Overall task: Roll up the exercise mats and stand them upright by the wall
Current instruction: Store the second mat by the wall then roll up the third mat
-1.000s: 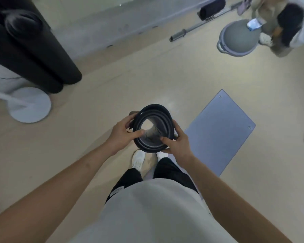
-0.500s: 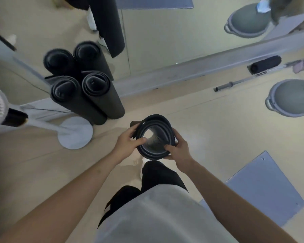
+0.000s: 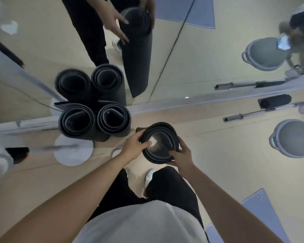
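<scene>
The person is standing close to the mirror (image 3: 200, 58) wall and holding a rolled mat (image 3: 156, 157) upright in front of the body, its open end facing the camera. The left hand (image 3: 135, 146) is gripping the rim on the near-left side, thumb hooking over the edge into the hollow and fingers wrapping the outside. The right hand (image 3: 182, 157) is grasping the near-right side of the rim in the same way, so neither hand is free. The mat is sitting just right of the rolls by the wall, apart from them. The roll itself is hiding whether its lower end is touching the floor (image 3: 218, 163). A loose flap of the outer layer is sticking out at the far-left of the rim.

Two mats are standing finished. A first roll (image 3: 76, 121) and a second roll (image 3: 113, 118) are sitting side by side, touching, at the foot of the mirror, with a fan base (image 3: 73, 153) just in front of the first. Their doubles are showing in the glass.

The task is looking more than half done. The mat in hand is rolled and needs only setting down beside the second roll, against the wall. A flat mat (image 3: 260, 207) is lying on the floor to the person's right and behind, well apart from the wall. By my reading it is waiting to be rolled and stood up. A dome (image 3: 291, 139) and a bar (image 3: 253, 114) further right are playing no part.
</scene>
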A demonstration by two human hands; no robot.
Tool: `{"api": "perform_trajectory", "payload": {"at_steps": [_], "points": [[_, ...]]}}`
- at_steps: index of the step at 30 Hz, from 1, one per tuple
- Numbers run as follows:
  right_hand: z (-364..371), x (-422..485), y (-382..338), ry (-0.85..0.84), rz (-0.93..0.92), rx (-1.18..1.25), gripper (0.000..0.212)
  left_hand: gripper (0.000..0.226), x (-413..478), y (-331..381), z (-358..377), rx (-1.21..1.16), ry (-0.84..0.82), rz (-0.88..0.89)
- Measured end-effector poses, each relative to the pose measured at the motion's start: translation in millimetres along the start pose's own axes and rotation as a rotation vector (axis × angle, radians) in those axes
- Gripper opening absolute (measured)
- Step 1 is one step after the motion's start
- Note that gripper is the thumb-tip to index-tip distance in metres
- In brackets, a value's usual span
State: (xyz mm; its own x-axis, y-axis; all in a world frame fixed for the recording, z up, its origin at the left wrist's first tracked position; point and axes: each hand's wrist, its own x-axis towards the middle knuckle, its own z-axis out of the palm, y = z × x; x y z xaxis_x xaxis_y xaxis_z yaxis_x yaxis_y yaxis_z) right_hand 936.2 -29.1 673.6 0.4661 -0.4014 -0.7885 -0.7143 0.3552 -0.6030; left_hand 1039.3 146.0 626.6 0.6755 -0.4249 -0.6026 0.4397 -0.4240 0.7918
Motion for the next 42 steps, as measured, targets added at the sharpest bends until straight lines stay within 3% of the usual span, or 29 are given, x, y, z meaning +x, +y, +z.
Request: {"api": "perform_trajectory", "payload": {"at_steps": [5, 15, 22, 26, 29, 34, 37, 42], "points": [[25, 82, -30, 0.003, 0.040, -0.046, 0.070, 0.060, 85, 4, -16, 0.194, 0.053, -0.031], [55, 221, -55, -0.072, 0.087, -0.183, 0.080, 0.027, 186, 5, -24, 0.518, 0.259, -0.093], [81, 267, -49, -0.138, 0.079, -0.183, 0.068, 0.032, 211, -9, -39, 0.627, 0.335, -0.108], [85, 271, -46, -0.142, 0.066, -0.286, 0.047, 0.062, 203, -7, -32, 0.733, 0.411, -0.079], [82, 275, -52, -0.139, 0.055, -0.408, 0.038, 0.063, 197, -6, -28, 0.848, 0.453, -0.061], [72, 275, -59, -0.141, -0.030, -0.576, 0.052, 0.071, 196, -18, -30, 0.761, 0.435, -0.040], [66, 269, -62, -0.143, -0.128, -0.680, 0.049, 0.076, 189, -17, -31, 0.699, 0.421, -0.040], [48, 243, -74, -0.161, -0.183, -0.762, 0.070, 0.068, 154, -3, -27, 0.599, 0.416, 0.001]]}}
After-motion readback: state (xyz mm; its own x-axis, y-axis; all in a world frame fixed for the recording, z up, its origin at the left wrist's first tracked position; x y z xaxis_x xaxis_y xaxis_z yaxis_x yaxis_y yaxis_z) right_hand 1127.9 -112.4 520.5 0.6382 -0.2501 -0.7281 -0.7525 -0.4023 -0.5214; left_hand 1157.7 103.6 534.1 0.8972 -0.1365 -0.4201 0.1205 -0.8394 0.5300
